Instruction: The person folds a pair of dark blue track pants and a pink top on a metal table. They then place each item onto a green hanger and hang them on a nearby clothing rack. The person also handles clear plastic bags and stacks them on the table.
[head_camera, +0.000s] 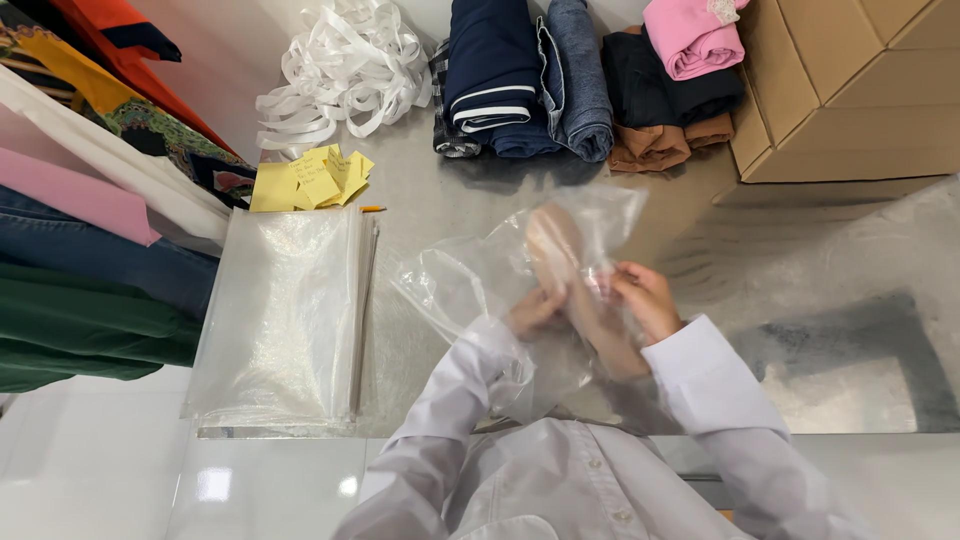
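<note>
— What are your hands doing?

— My left hand (535, 312) and my right hand (645, 298) are both up close to me, over the bench (440, 200). They hold a clear plastic bag (500, 275). Each hand has its grip pinched shut on the bag, one on each side, so the bag's mouth is pulled wide.

— What is in the bag?

— A soft pinkish-tan thing (560, 255), long and folded. I cannot tell just what it is through the shiny plastic.

— What is beside you?

— On my left lies a flat stack of clear bags (285, 320), near enough to grab one. Past it are yellow sticky notes (315, 178). Folded clothes (90, 290) are stacked at the far left.

— And farther off?

— A heap of white ribbon strips (345, 65), then rolled dark and blue clothes (530, 85) in a row, with a pink one (690, 38) on top. A brown cardboard box (850, 90) sits at the far right corner.
</note>
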